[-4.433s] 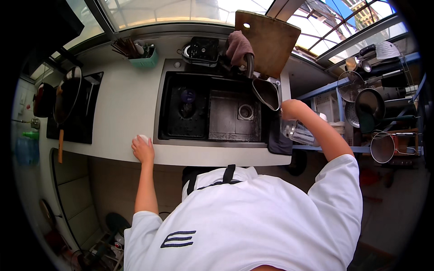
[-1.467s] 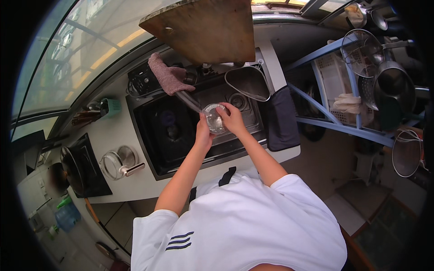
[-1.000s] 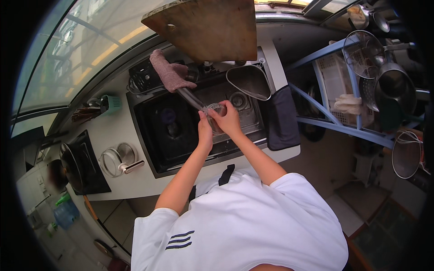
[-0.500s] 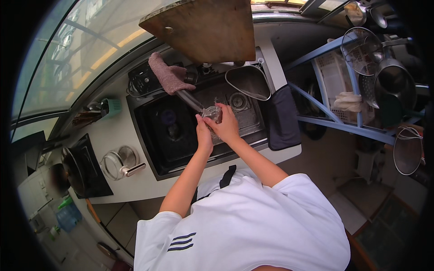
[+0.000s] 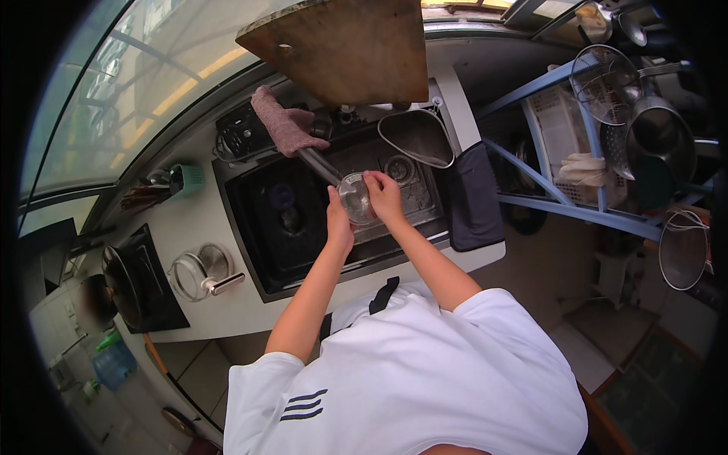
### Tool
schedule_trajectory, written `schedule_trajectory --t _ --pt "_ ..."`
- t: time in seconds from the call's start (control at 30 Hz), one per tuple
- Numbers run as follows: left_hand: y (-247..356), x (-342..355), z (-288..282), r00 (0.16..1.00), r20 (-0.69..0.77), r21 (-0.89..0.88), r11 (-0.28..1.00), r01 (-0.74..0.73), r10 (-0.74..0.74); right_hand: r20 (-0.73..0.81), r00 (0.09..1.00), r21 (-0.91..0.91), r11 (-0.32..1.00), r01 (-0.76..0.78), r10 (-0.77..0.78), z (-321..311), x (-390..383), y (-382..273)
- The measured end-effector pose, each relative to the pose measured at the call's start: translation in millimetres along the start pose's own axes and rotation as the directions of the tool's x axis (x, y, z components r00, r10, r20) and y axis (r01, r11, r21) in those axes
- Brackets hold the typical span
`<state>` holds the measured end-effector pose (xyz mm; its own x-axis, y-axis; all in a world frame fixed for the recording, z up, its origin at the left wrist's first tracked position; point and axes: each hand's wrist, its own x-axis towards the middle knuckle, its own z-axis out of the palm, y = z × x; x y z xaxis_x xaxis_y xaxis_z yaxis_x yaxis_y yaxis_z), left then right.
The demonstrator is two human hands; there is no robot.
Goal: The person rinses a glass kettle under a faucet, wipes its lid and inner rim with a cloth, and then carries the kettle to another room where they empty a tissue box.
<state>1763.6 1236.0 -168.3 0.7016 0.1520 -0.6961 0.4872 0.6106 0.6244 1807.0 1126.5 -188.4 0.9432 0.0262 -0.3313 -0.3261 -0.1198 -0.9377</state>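
Observation:
A clear, round glass vessel (image 5: 355,199), a bowl or lid by its shape, is held between my two hands over the dark sink (image 5: 262,250). My left hand (image 5: 338,216) grips its near left side, thumb up along the edge. On the right rim, my right hand (image 5: 385,199) closes with its fingers bent over the glass. The end of the metal faucet (image 5: 320,165) comes right up to the vessel. Over the faucet's base hangs a pink cloth (image 5: 284,125). Whether water is running onto the glass is hard to make out.
A sink strainer basket (image 5: 415,139) sits at the back right, beside a dark cloth (image 5: 474,201) over the counter edge. A wooden board (image 5: 341,53) stands behind. Left on the counter are a glass pot with a handle (image 5: 189,277) and a green utensil holder (image 5: 189,180).
The glass vessel has been turned, so its round face now shows wider between my hands. My right hand has shifted slightly right, and my hands are a little farther apart.

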Motion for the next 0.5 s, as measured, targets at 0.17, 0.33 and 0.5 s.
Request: schedule_trajectory --t 0.17,0.33,0.5 --pt "24 -3 2 0.928 -0.042 -0.182 0.916 0.357 -0.370 -0.042 0.959 -0.156 0.950 0.272 -0.281 -3 -27 -21" --pt "16 16 -14 0.928 0.305 -0.288 0.908 0.305 -0.214 0.251 0.758 -0.295 0.699 0.652 -0.602 -6 -53 -37" --pt "27 8 3 0.979 0.175 -0.037 0.993 0.111 -0.103 -0.030 0.868 -0.393 0.804 0.446 -0.496 -18 -45 -37"
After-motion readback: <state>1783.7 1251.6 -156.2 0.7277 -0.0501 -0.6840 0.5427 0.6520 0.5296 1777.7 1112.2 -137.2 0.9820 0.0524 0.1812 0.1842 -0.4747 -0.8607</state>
